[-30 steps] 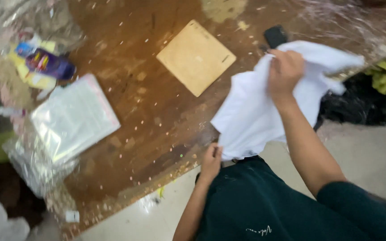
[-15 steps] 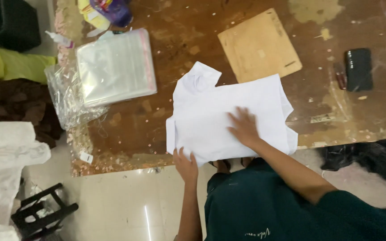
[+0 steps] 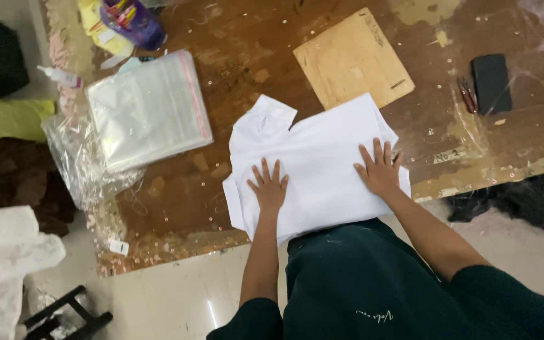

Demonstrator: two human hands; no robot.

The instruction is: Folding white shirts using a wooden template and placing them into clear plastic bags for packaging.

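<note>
Flat on the near edge of the worn brown wooden table (image 3: pixel 221 189): a folded white cotton garment (image 3: pixel 316 157), collar end pointing toward ten o'clock, lower edge hanging slightly over the table's rim against a dark green top (image 3: pixel 360 283).

Left hand (image 3: pixel 269 187) pressed palm-down on the garment's left half, fingers spread and pointing to twelve o'clock, gripping nothing. Right hand (image 3: pixel 380 170) likewise palm-down with fingers fanned, at three o'clock of the left hand, resting on the garment's right edge. Both hands well apart from one another, each lying open on the cloth rather than clamped around it.

At one o'clock of the garment, partly tucked under its upper edge: a tan rectangular cardboard sheet (image 3: pixel 352 56), tilted. Further out at two o'clock: a small black rectangular case (image 3: pixel 491 82), with a slim reddish pen-like item (image 3: pixel 466 94) just beside its left side. At ten o'clock: a stack of clear plastic bags (image 3: pixel 149 110), with crumpled clear plastic wrap (image 3: pixel 83 170) spilling off the table's left edge beneath it. At eleven o'clock, near the far corner: a purple plastic cup holding coloured pens (image 3: pixel 135 22), and a small white squeeze bottle (image 3: pixel 58 75) lying on its side.

Off the table at nine o'clock: a lime-green cloth (image 3: pixel 7 116). At seven o'clock on the floor: a heap of white fabric (image 3: pixel 1 264).
</note>
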